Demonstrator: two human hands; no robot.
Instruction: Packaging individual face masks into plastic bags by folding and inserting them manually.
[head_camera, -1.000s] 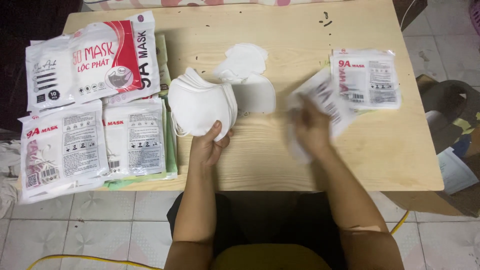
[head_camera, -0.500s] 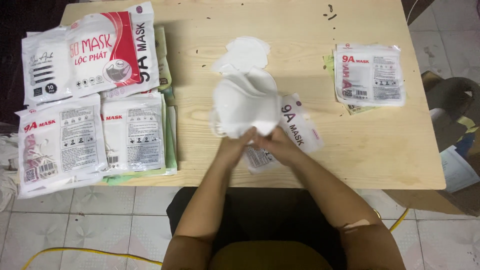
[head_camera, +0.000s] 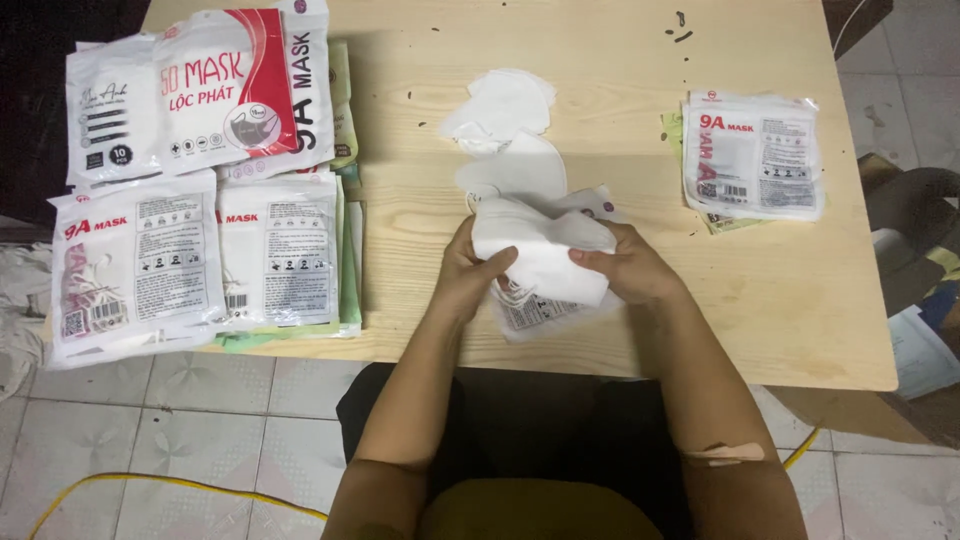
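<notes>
Near the front middle of the wooden table (head_camera: 640, 130), both my hands grip a stack of white face masks (head_camera: 540, 250). My left hand (head_camera: 470, 272) clasps its left end, and my right hand (head_camera: 625, 268) holds its right end together with a clear plastic mask pouch (head_camera: 535, 310). The stack sits partly inside the pouch, whose printed end sticks out below my hands. Just beyond my hands lie loose white masks (head_camera: 505, 135) in a small pile.
Filled mask packets (head_camera: 140, 260) are stacked at the table's left side, with a larger red and white mask bag (head_camera: 215, 90) behind them. Another pile of packets (head_camera: 755, 155) lies at the right. A yellow cable (head_camera: 160, 485) runs over the tiled floor.
My left hand carried the mask stack from the left to the middle. My right hand brought the pouch in from the right, and the stack now sits partly in the pouch.
</notes>
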